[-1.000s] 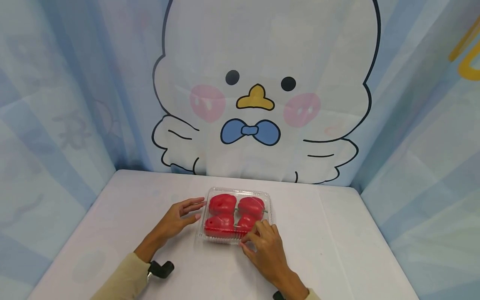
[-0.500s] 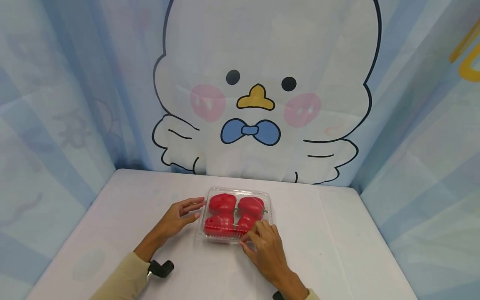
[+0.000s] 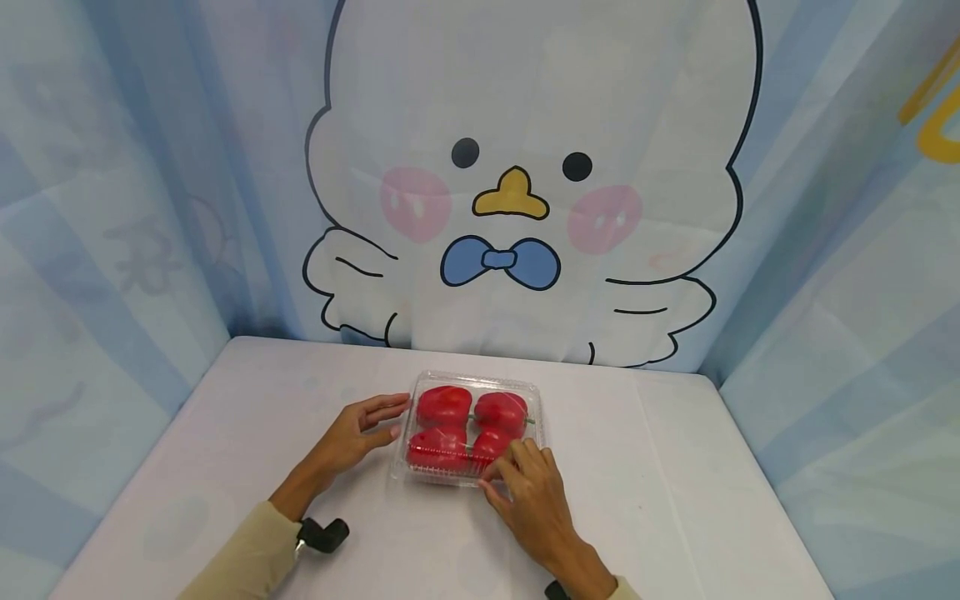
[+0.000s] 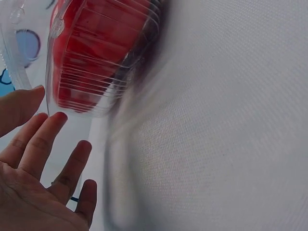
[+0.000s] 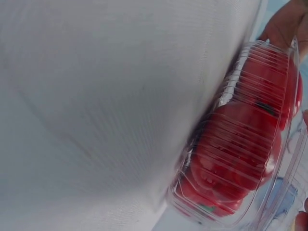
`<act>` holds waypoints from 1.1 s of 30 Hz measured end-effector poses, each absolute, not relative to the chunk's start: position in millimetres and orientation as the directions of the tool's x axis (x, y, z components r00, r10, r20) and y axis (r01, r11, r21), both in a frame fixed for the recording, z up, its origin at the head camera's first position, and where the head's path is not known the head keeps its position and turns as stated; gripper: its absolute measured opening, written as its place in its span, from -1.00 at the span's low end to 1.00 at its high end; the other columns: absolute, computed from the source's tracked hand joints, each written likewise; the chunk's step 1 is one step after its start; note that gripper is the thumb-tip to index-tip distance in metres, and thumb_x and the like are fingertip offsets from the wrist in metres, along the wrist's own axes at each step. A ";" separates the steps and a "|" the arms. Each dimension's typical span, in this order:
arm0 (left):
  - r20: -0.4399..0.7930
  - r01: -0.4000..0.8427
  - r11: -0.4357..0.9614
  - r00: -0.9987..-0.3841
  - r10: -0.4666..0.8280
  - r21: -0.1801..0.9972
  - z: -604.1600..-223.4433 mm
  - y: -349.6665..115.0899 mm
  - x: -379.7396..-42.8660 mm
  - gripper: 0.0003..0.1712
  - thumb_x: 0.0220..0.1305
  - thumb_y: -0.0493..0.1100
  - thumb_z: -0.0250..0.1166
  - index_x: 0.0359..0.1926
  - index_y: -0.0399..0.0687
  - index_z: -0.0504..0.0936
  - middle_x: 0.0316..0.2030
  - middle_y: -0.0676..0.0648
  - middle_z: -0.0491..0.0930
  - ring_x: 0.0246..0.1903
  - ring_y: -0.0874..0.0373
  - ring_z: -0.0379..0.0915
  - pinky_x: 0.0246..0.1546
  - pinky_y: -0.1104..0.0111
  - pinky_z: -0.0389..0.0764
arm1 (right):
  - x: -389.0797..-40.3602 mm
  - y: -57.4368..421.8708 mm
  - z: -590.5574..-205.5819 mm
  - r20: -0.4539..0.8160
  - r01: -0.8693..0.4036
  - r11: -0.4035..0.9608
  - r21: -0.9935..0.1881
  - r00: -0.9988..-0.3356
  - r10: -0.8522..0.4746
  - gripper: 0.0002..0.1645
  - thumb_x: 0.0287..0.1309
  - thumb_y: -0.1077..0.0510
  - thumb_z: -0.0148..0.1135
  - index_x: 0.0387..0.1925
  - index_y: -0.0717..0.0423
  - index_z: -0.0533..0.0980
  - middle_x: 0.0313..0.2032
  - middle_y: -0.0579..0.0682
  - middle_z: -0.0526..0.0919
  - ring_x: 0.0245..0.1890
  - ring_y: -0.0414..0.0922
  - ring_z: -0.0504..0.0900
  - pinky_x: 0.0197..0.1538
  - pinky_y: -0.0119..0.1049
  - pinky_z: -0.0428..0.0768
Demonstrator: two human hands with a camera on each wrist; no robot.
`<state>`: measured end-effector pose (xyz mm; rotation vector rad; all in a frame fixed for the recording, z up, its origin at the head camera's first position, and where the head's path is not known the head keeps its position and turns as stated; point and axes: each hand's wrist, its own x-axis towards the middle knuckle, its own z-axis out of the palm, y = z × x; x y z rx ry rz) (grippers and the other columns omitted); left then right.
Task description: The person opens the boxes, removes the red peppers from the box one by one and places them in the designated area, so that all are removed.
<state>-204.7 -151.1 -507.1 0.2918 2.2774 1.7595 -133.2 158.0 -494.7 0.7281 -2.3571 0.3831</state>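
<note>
A clear plastic clamshell box (image 3: 471, 408) lies on the table with several red bell peppers (image 3: 442, 406) inside. Its lid (image 4: 18, 72) stands a little apart from the base rim on the sides visible in both wrist views. At the box's left side is my left hand (image 3: 348, 435), fingers extended and thumb spread; the fingertips (image 4: 59, 116) come up against the rim. My right hand (image 3: 531, 500) pinches the lid's edge at the near right corner, thumb against bent index finger. Only bits of the right fingers (image 5: 301, 220) enter the right wrist view.
A white cloth covers the table (image 3: 645, 483). Behind it hangs a curtain (image 3: 517, 317) printed with a white cartoon bird, and blue curtains (image 3: 855, 333) close in both sides. A black wrist mount (image 3: 324, 536) sticks out beside the left sleeve.
</note>
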 end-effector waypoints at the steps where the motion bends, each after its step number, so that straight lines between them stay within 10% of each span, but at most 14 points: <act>1: -0.073 0.006 0.249 -0.949 0.307 0.969 -507.2 -151.0 -204.8 -0.27 0.46 -0.01 0.38 0.56 0.05 0.40 0.53 -0.10 0.44 0.62 -0.18 0.18 0.48 -0.04 0.48 | -133.1 158.0 -494.5 0.650 -0.588 0.804 -0.086 -0.644 -0.402 -0.68 -0.14 0.04 0.79 -0.44 -0.13 0.70 -0.38 -0.20 0.47 -0.31 -0.29 0.33 -0.23 -0.46 0.22; 33: -0.085 -0.026 0.232 -0.965 0.246 0.972 -506.3 -138.5 -205.5 -0.28 0.39 -0.11 0.44 0.51 0.00 0.45 0.48 -0.20 0.50 0.53 -0.26 0.34 0.36 0.00 0.63 | -133.2 158.7 -483.3 0.693 -0.588 0.799 -0.125 -0.628 -0.354 -0.62 -0.11 0.05 0.77 -0.40 -0.03 0.64 -0.37 -0.14 0.44 -0.31 -0.26 0.33 -0.23 -0.42 0.25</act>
